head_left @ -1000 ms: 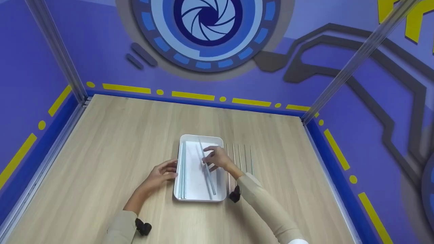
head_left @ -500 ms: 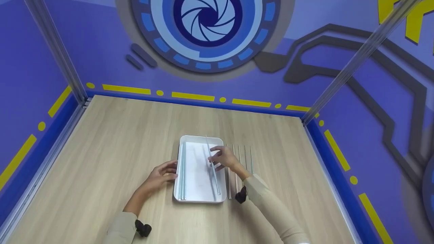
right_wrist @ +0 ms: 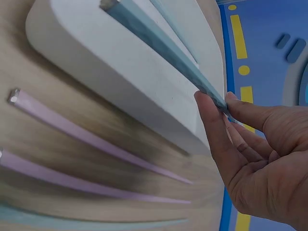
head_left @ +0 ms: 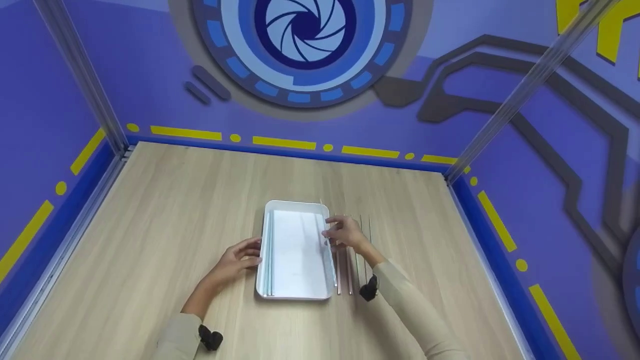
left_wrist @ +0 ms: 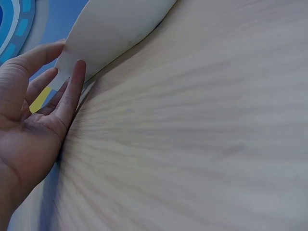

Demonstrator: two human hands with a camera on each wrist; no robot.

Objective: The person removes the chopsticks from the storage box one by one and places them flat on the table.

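My right hand (head_left: 350,237) pinches a pale blue chopstick (right_wrist: 163,50) between thumb and fingertips. It slants over the right rim of a white tray (head_left: 297,260), its metal-capped end toward the right wrist camera. Along the tray's left inner side lie a few pale blue chopsticks (head_left: 270,255), close together. My left hand (head_left: 232,262) touches the tray's left wall with relaxed, spread fingers (left_wrist: 76,89).
On the wooden table (head_left: 190,200), just right of the tray, a pink chopstick (right_wrist: 96,132), another pink chopstick (right_wrist: 96,185) and a pale green chopstick (right_wrist: 96,221) lie side by side. Purple walls (head_left: 150,90) enclose the table at the back and sides.
My right hand has carried the blue chopstick rightward, from above the middle of the tray to its right rim. The left hand stays at the tray's left side.
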